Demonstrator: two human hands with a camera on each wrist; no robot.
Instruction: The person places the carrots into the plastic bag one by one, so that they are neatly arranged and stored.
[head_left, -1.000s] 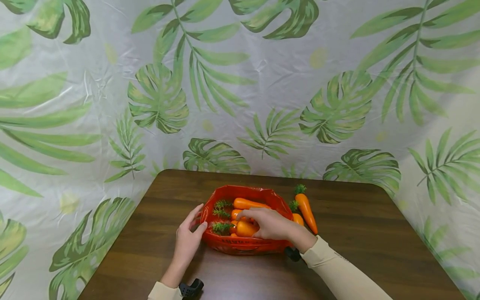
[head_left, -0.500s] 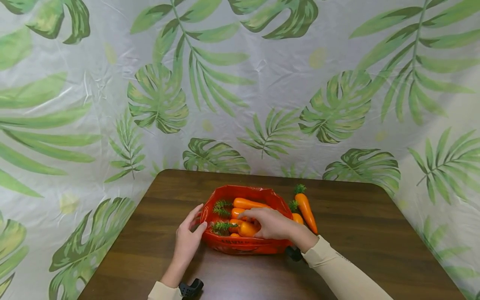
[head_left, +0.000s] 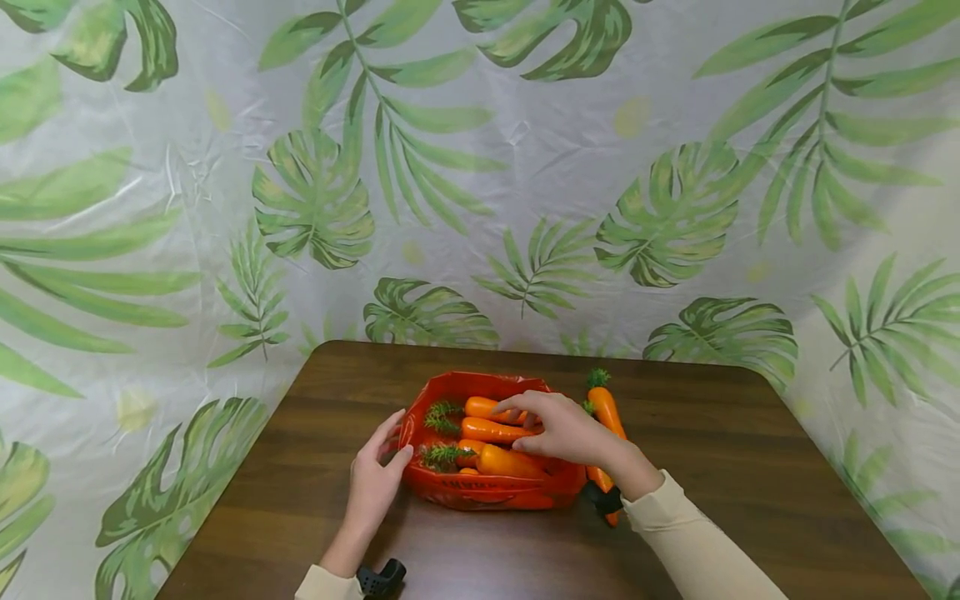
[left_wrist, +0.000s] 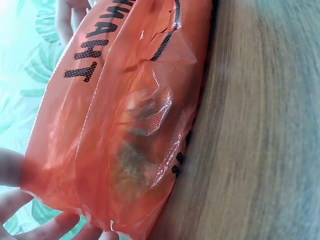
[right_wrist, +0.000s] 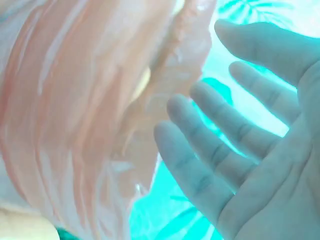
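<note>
A red plastic bag [head_left: 495, 498] with black lettering lies on the table, its mouth spread open. Several orange carrots [head_left: 491, 431] with green tufts lie inside it, side by side, tufts to the left. My left hand [head_left: 377, 483] holds the bag's left end by its edge, thumb at the near side and fingers farther back; the left wrist view shows those fingers [left_wrist: 52, 227] at the bag's rim. Over the bag's right part hovers my right hand [head_left: 562, 429], fingers spread and slightly bent, covering the carrots' right ends. Nothing lies in its palm in the right wrist view.
To the right of the bag, more carrots [head_left: 606, 408] lie on the brown wooden table [head_left: 720, 467], partly hidden by my right forearm. A leaf-patterned cloth [head_left: 540, 167] hangs behind the table. Black straps [head_left: 382, 577] sit at both wrists.
My right hand has let go of the front carrot, which now lies in the bag, and has lifted and shifted right and back. The left hand stays at the bag's left end.
</note>
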